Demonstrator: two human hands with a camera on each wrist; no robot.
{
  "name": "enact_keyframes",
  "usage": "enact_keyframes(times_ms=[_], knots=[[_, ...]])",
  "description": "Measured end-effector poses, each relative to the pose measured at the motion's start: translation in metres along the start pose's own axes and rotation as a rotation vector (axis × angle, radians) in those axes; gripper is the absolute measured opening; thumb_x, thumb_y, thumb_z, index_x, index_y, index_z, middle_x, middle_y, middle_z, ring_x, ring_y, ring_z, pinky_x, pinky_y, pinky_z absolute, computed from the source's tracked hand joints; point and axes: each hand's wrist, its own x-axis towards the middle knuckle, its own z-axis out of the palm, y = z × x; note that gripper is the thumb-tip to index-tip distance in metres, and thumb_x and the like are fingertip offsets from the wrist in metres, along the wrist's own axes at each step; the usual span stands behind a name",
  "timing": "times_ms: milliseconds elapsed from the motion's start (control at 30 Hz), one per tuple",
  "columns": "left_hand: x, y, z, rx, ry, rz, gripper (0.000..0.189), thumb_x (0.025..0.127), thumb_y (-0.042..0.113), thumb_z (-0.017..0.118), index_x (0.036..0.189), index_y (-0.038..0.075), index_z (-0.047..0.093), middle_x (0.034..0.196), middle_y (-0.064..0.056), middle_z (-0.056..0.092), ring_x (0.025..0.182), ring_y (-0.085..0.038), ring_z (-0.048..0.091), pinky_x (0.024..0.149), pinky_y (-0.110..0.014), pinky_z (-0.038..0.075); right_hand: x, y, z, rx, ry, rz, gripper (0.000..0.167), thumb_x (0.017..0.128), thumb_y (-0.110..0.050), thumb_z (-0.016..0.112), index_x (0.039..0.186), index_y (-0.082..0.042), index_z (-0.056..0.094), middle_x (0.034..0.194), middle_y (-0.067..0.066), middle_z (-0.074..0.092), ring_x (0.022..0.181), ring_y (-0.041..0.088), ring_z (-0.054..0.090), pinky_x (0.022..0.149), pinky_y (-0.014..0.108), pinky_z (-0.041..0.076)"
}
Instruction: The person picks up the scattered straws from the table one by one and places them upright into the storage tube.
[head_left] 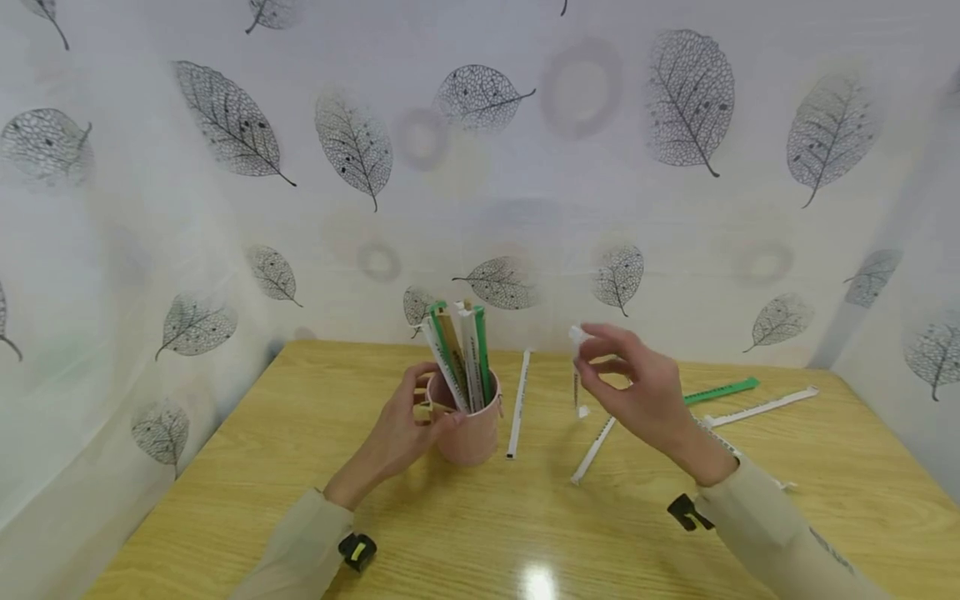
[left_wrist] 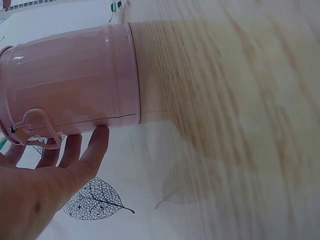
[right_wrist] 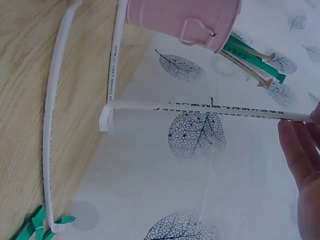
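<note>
A small pink pail [head_left: 468,440] with side handles stands on the table. It holds several paper-wrapped straws, among them a green straw [head_left: 482,350] and a white straw [head_left: 442,354], their tops above the rim. My left hand [head_left: 401,429] grips the pail's left side, thumb near the front rim and fingers round the back. To the right of the pail, my right hand [head_left: 645,392] pinches the top of a white wrapped straw [right_wrist: 225,111] between thumb and fingers. This straw hangs upright, with dark print along its wrapper.
A white straw [head_left: 519,404] lies just right of the pail, and another white straw [head_left: 592,450] lies slanted below my right hand. Further right are a green straw [head_left: 723,390] and more white straws [head_left: 772,405]. A leaf-patterned curtain [head_left: 510,192] rises behind the wooden table [head_left: 450,533].
</note>
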Motion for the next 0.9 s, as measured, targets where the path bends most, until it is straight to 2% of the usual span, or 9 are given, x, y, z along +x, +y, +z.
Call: enact_keyframes(times_ms=[100, 233, 367, 467, 633, 900], knots=[[0.0, 0.0, 0.0, -0.002, 0.0, 0.001, 0.07, 0.093, 0.033, 0.073, 0.15, 0.019, 0.035, 0.141, -0.02, 0.051, 0.123, -0.039, 0.058, 0.09, -0.044, 0.06, 0.006, 0.001, 0.0, 0.008, 0.039, 0.018, 0.042, 0.096, -0.013, 0.069, 0.126, 0.015, 0.058, 0.087, 0.019, 0.072, 0.092, 0.001, 0.07, 0.075, 0.015, 0.059], [0.001, 0.0, -0.001, -0.002, -0.003, 0.005, 0.069, 0.094, 0.032, 0.073, 0.15, 0.018, 0.035, 0.14, -0.02, 0.051, 0.123, -0.039, 0.058, 0.089, -0.044, 0.061, 0.012, -0.001, 0.002, 0.036, 0.047, 0.022, 0.036, 0.086, 0.009, 0.072, 0.121, 0.012, 0.065, 0.09, 0.021, 0.072, 0.095, 0.001, 0.07, 0.075, 0.015, 0.059], [0.001, 0.0, -0.001, -0.004, -0.008, 0.0, 0.07, 0.094, 0.032, 0.073, 0.15, 0.018, 0.034, 0.141, -0.02, 0.051, 0.125, -0.04, 0.057, 0.09, -0.044, 0.061, 0.016, -0.001, 0.005, 0.053, 0.048, 0.038, 0.042, 0.075, 0.023, 0.069, 0.116, 0.011, 0.068, 0.093, 0.023, 0.072, 0.095, 0.002, 0.07, 0.075, 0.016, 0.06], [0.001, 0.001, -0.002, -0.005, -0.013, -0.001, 0.07, 0.094, 0.032, 0.073, 0.15, 0.017, 0.034, 0.142, -0.02, 0.05, 0.125, -0.04, 0.057, 0.09, -0.044, 0.061, 0.019, 0.0, 0.009, 0.041, 0.081, 0.078, 0.043, 0.074, 0.024, 0.069, 0.114, 0.01, 0.07, 0.092, 0.022, 0.073, 0.092, 0.001, 0.07, 0.073, 0.015, 0.06], [0.001, 0.0, -0.003, -0.003, -0.014, 0.007, 0.071, 0.094, 0.032, 0.073, 0.15, 0.016, 0.033, 0.143, -0.021, 0.05, 0.127, -0.04, 0.055, 0.091, -0.044, 0.06, 0.034, -0.001, 0.015, 0.016, 0.146, 0.154, 0.041, 0.077, 0.022, 0.069, 0.114, 0.005, 0.072, 0.089, 0.021, 0.074, 0.087, -0.003, 0.069, 0.071, 0.014, 0.059], [0.002, -0.001, -0.002, -0.006, -0.019, 0.002, 0.071, 0.094, 0.032, 0.073, 0.15, 0.016, 0.033, 0.144, -0.021, 0.05, 0.128, -0.041, 0.055, 0.091, -0.044, 0.06, 0.064, -0.006, 0.024, 0.052, 0.214, 0.138, 0.038, 0.081, 0.019, 0.069, 0.116, 0.004, 0.073, 0.088, 0.022, 0.075, 0.086, -0.003, 0.07, 0.072, 0.017, 0.06]])
